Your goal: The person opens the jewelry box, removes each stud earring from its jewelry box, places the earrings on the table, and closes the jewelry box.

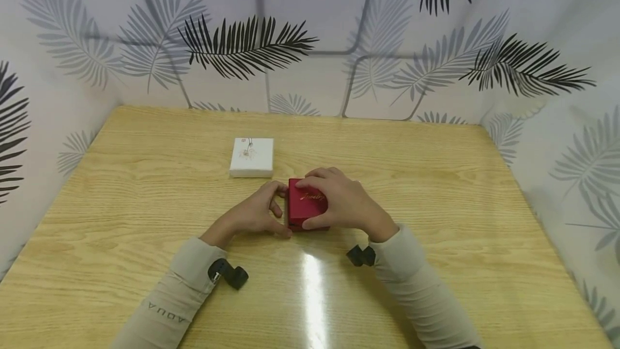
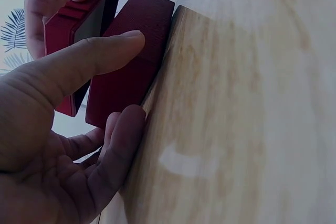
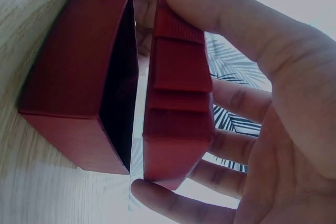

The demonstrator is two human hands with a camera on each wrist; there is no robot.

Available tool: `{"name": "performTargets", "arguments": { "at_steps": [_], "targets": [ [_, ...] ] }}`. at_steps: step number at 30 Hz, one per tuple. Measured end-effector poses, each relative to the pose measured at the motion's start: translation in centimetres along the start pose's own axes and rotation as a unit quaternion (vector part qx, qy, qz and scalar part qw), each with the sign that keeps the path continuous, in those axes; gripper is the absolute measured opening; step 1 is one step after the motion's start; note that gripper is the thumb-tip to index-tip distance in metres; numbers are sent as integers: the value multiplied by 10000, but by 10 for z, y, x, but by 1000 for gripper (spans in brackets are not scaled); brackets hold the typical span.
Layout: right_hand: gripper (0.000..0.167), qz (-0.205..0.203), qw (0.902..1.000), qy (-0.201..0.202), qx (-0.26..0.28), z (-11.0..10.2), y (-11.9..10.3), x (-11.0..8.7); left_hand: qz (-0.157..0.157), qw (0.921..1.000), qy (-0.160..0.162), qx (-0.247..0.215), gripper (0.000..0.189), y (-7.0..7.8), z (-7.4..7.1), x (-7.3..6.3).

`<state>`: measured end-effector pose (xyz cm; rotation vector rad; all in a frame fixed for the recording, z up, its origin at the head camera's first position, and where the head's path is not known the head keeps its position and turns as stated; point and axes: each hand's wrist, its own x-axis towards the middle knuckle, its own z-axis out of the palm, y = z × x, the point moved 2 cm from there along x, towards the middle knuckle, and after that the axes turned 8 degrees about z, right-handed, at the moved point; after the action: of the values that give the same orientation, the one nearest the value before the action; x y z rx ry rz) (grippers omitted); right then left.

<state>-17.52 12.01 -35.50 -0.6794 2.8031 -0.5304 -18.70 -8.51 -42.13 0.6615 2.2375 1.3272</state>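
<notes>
A small red box with gold "Jewelry" lettering is in two parts in front of me. My right hand [image 1: 347, 202] holds its lid [image 3: 178, 98] between thumb and fingers, slightly above the base and apart from it. The base [image 3: 73, 61] stands on the table, its dark hollow showing through the gap in the right wrist view. Around the base's left side curls my left hand [image 1: 254, 211], with the thumb against its wall in the left wrist view. What lies inside the base is hidden.
A flat white box [image 1: 252, 156] with a printed flower drawing lies behind and left of the red box. Both stand on a wood-grain table [image 1: 436, 187]. Leaf-patterned cloth [image 1: 310, 79] hangs behind it and at the sides.
</notes>
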Motion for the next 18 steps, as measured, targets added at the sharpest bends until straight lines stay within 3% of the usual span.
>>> {"name": "performTargets", "arguments": {
  "at_steps": [18],
  "targets": [
    [73, -114, 9999, -42, 71, 6, -2, 3, 98, 9999, 7, -54, 84, -4, 0, 1]
  ]
}}
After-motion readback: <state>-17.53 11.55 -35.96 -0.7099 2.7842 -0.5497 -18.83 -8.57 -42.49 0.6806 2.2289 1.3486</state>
